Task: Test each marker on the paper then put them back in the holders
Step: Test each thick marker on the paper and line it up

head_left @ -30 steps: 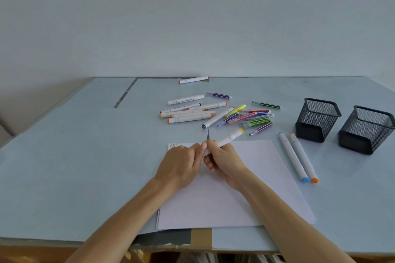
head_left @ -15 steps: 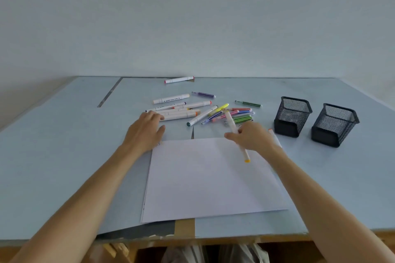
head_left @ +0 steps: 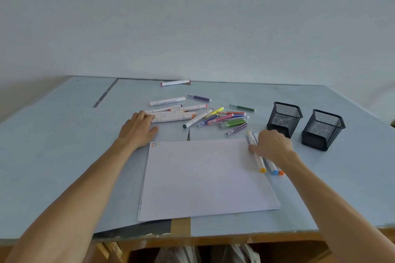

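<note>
Our left hand (head_left: 136,128) lies flat and spread on the bench (head_left: 64,156) at centre left of the frame, its fingertips touching the end of the thick white markers (head_left: 173,116) in the loose pile. Our right hand (head_left: 272,143) sits at centre right, fingers curled down on the yellow-capped marker (head_left: 257,159), which lies along the right edge of the paper (head_left: 205,179) beside two more markers. Both mesh holders (head_left: 284,117) stand just beyond that hand.
</note>
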